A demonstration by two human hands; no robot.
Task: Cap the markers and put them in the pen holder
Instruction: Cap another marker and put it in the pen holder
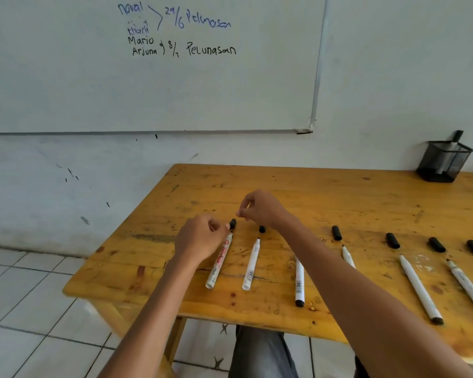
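Observation:
Several uncapped white markers lie in a row on the wooden table [339,197], each with a black cap beyond its tip. My left hand [200,238] is curled over the tip of the leftmost marker [220,261], which has red print. Its fingertips are against the leftmost cap [232,223], but I cannot tell if they grip it. My right hand [260,208] hovers just above and behind the second cap [262,229], fingers pinched together with nothing visible in them. The second marker [251,264] lies untouched. A black mesh pen holder [445,162] at the far right back holds one capped marker.
Other markers [299,282] [421,290] and caps [336,232] [393,240] lie to the right, under and beyond my right forearm. A whiteboard [148,77] hangs on the wall behind the table. The table's left edge drops to a tiled floor.

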